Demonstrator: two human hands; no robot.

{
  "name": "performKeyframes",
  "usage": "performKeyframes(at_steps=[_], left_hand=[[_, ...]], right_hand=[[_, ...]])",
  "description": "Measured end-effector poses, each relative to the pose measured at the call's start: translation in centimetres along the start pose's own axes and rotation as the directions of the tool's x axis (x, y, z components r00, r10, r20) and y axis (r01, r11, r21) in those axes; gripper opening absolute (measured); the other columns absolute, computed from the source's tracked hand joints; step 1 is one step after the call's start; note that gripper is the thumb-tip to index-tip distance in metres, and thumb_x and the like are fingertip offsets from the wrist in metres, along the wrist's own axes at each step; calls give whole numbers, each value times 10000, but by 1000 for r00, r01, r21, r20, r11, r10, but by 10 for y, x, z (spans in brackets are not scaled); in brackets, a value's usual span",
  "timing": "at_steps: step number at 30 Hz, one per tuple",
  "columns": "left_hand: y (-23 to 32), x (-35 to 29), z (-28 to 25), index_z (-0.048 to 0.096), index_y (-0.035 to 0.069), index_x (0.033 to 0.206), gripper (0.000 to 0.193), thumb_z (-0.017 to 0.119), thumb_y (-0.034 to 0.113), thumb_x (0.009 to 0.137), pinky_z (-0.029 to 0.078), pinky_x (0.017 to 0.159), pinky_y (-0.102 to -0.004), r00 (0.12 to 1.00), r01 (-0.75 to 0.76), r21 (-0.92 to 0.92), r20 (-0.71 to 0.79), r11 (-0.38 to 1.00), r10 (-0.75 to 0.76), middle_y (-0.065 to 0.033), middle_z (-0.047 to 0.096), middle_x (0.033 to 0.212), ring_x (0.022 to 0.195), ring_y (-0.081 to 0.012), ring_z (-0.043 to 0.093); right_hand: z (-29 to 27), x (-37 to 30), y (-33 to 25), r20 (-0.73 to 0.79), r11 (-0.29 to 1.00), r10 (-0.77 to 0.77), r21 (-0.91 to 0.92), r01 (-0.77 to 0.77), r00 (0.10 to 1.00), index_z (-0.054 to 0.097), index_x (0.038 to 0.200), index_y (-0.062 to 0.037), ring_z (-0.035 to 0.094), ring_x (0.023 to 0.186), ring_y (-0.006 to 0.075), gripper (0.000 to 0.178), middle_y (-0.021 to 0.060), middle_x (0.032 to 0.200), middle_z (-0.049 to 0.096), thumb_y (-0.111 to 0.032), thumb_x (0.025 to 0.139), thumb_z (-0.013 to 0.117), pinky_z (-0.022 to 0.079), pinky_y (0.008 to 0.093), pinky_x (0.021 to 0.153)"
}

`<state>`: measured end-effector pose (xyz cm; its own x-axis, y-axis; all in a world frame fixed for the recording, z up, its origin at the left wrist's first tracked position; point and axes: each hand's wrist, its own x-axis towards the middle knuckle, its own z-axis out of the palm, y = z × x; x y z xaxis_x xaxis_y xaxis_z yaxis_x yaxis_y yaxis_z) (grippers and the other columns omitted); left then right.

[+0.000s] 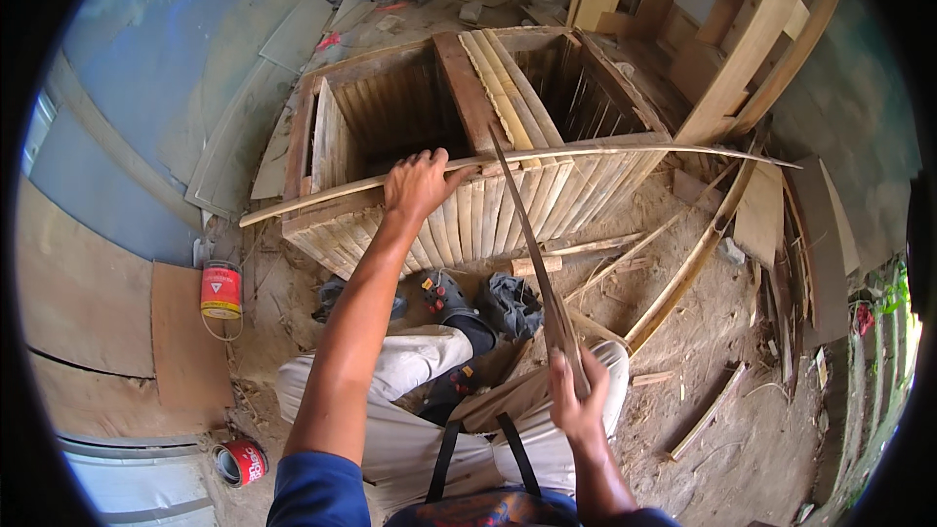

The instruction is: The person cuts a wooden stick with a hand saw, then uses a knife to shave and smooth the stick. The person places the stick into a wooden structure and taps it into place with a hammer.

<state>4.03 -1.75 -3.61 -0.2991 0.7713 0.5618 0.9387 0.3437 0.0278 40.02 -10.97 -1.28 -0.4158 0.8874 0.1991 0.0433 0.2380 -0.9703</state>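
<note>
A long thin wooden strip (605,147) lies across the near top edge of a slatted wooden crate (478,220), its ends reaching past both sides. My left hand (420,183) presses down on the strip left of the middle, fingers wrapped over it. In my right hand (578,398), low over my right knee, is the handle of a handsaw (532,244). The saw's narrow blade points up and away, and its far part crosses the strip just right of my left hand. Whether the teeth touch the wood I cannot tell.
Several loose wood strips (708,410) and offcuts lie on the dirt floor at right. Boards (752,39) lean at the far right. Two red cans (222,290) are at left, the nearer tipped over. My knees are close to the crate.
</note>
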Motion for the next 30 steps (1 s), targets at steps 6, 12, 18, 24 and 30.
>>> performKeyframes(at_steps=[6,12,18,24,30], left_hand=[[2,0,-1,649,48,841,578,568,618,888,556,614,-425,1000,9,11,0,1000,-9,-164,694,768,725,-333,707],[1,-1,2,657,53,821,602,551,642,891,558,580,-411,999,33,19,7,999,-33,-159,694,747,702,-317,711],[2,-1,-3,644,53,833,527,604,575,889,556,598,-442,1000,23,-34,16,999,-23,-162,687,761,712,-337,702],[2,3,-3,670,58,819,576,561,618,897,560,561,-423,998,52,14,33,999,-53,-154,690,706,665,-320,709],[0,3,-3,663,75,847,576,517,629,911,547,584,-460,993,99,-41,76,994,-95,-157,703,770,713,-342,702]], right_hand=[[31,49,14,42,993,108,44,-109,993,598,834,19,493,589,66,229,2,634,562,-163,971,574,401,257,522],[-4,-20,13,103,1000,-7,-7,8,995,630,997,67,527,544,60,274,6,597,562,-196,952,565,402,234,493],[42,62,23,20,993,69,91,-71,997,609,868,17,455,565,50,250,-33,623,527,-200,986,572,365,234,500],[40,46,53,43,998,-55,38,53,998,599,853,11,486,563,54,220,-11,653,562,-167,978,566,382,250,498],[-30,-71,74,96,999,-30,25,28,995,599,860,29,535,481,90,247,15,553,535,-206,933,576,409,259,455]])
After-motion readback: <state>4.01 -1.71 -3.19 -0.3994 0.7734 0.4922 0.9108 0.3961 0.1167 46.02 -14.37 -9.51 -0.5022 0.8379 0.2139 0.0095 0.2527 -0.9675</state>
